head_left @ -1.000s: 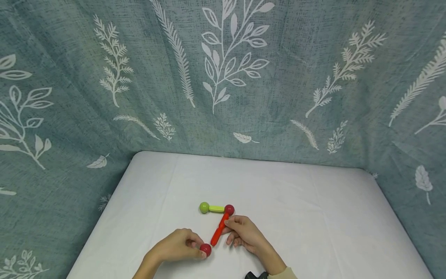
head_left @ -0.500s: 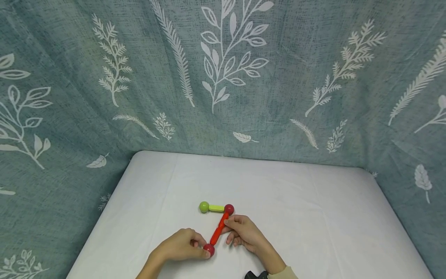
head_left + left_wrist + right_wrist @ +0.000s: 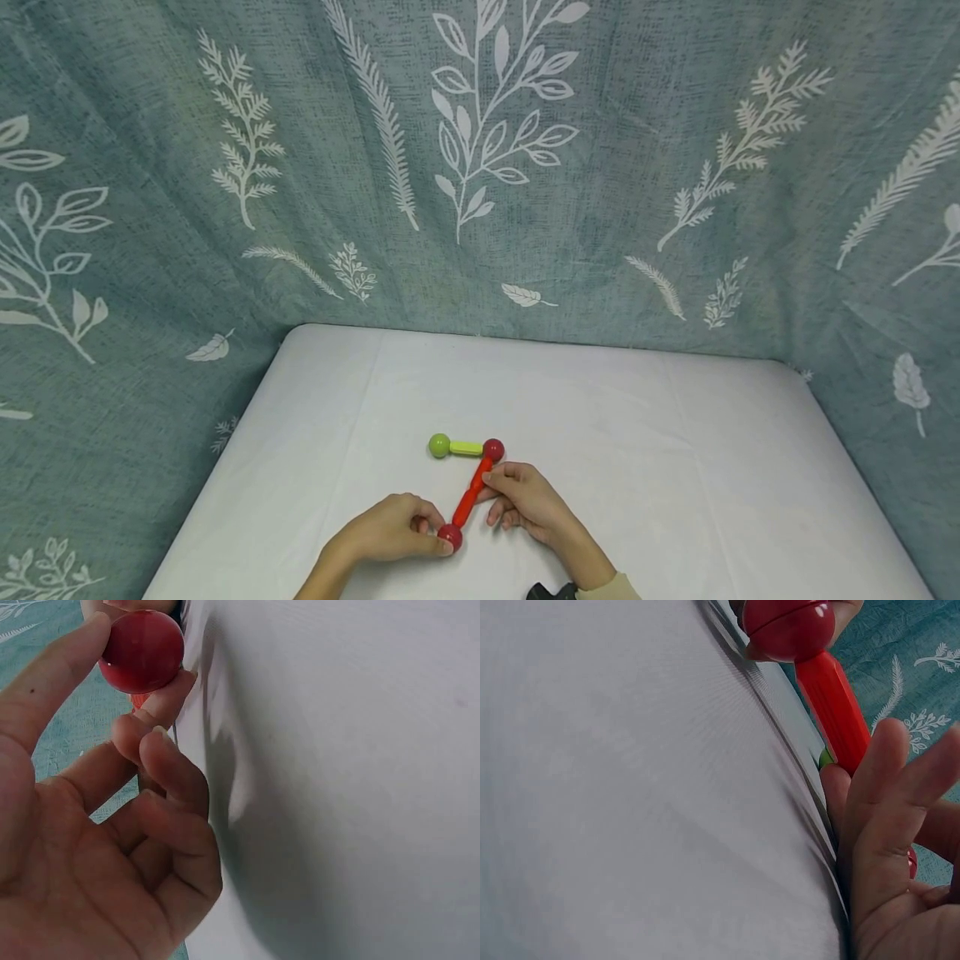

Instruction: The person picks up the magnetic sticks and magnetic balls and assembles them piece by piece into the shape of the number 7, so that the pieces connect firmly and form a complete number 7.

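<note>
My left hand (image 3: 392, 527) pinches a dark red ball (image 3: 450, 537) between thumb and fingertips; the left wrist view shows the same red ball (image 3: 144, 651) close up. That ball meets the lower end of a bright red rod (image 3: 471, 496), as the right wrist view also shows where the red rod (image 3: 832, 709) joins it. My right hand (image 3: 528, 504) holds the rod near its upper half between thumb and fingers. At the rod's far end sits a second dark red ball (image 3: 493, 451). From there a short yellow-green stick (image 3: 467, 449) runs left to a green ball (image 3: 439, 446).
The pieces lie on a white cloth-covered table (image 3: 637, 450). Behind and beside it hangs a blue-green curtain (image 3: 600, 208) with white leaf prints. A black object (image 3: 551, 592) shows by the right sleeve (image 3: 611, 588) at the bottom edge.
My left hand has moved slightly right, bringing its red ball from just beside the rod's lower end into contact with it. The right hand has stayed in place, holding the rod.
</note>
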`<action>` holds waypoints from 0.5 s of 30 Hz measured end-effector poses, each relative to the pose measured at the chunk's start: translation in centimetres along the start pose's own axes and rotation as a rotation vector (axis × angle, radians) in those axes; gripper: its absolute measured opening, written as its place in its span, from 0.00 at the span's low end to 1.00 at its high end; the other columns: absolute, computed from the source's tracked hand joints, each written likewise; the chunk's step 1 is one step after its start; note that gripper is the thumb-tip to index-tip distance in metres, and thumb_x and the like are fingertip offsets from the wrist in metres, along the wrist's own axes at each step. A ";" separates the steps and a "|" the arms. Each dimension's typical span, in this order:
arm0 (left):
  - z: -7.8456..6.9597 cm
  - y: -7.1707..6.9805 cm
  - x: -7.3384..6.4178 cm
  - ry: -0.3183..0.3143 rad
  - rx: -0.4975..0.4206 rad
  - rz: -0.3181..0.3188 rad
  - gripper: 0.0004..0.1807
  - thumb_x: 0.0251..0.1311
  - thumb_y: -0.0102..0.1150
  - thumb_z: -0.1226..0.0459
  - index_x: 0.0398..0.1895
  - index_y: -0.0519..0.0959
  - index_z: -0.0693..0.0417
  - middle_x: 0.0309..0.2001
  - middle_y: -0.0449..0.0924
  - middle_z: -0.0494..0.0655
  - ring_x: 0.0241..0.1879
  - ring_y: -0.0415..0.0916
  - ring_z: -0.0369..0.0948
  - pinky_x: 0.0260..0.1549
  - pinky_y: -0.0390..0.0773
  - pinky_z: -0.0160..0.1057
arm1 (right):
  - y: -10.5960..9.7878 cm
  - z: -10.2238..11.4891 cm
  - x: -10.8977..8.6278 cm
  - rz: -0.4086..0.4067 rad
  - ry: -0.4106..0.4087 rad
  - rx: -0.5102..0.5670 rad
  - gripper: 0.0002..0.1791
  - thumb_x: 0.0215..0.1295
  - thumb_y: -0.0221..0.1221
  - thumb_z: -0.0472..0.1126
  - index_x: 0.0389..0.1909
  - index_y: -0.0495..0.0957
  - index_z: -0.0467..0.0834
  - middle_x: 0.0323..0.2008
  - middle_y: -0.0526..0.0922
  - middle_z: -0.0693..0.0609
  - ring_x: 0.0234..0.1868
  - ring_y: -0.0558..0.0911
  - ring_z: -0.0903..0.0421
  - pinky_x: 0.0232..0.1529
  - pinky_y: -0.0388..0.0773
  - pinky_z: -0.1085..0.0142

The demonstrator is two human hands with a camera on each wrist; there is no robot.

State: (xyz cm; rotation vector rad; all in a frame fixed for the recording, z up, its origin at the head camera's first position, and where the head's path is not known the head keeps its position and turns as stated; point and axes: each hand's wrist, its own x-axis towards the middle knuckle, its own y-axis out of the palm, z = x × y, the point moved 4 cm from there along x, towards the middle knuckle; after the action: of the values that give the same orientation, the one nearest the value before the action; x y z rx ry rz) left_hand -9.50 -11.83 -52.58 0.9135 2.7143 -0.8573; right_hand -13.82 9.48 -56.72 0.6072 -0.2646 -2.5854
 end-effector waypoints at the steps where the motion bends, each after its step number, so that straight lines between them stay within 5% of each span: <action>1: 0.0 0.0 0.0 0.001 -0.003 0.004 0.12 0.54 0.72 0.49 0.33 0.86 0.44 0.20 0.72 0.34 0.19 0.63 0.31 0.19 0.61 0.31 | 0.0 0.0 0.0 0.000 -0.001 -0.001 0.14 0.75 0.55 0.39 0.47 0.73 0.29 0.35 0.85 0.38 0.20 0.82 0.60 0.18 0.75 0.73; 10: -0.1 -0.6 -0.5 -0.011 0.003 -0.008 0.16 0.55 0.71 0.49 0.39 0.85 0.49 0.23 0.75 0.36 0.22 0.68 0.32 0.22 0.66 0.32 | 0.0 0.0 0.0 -0.001 -0.004 -0.004 0.13 0.75 0.54 0.39 0.46 0.73 0.29 0.36 0.85 0.38 0.20 0.83 0.59 0.18 0.76 0.72; 15: -0.5 -2.1 -0.1 -0.006 0.028 -0.077 0.16 0.59 0.68 0.51 0.42 0.84 0.53 0.26 0.75 0.38 0.26 0.69 0.36 0.25 0.69 0.35 | 0.1 -0.1 0.0 0.000 -0.005 0.000 0.13 0.75 0.54 0.39 0.46 0.72 0.30 0.36 0.85 0.39 0.20 0.83 0.60 0.19 0.76 0.72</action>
State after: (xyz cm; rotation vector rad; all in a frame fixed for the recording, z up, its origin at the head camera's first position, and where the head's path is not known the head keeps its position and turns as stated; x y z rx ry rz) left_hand -10.69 -12.98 -51.18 0.8153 2.7546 -0.9124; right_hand -13.75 9.44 -56.74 0.6006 -0.2660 -2.5873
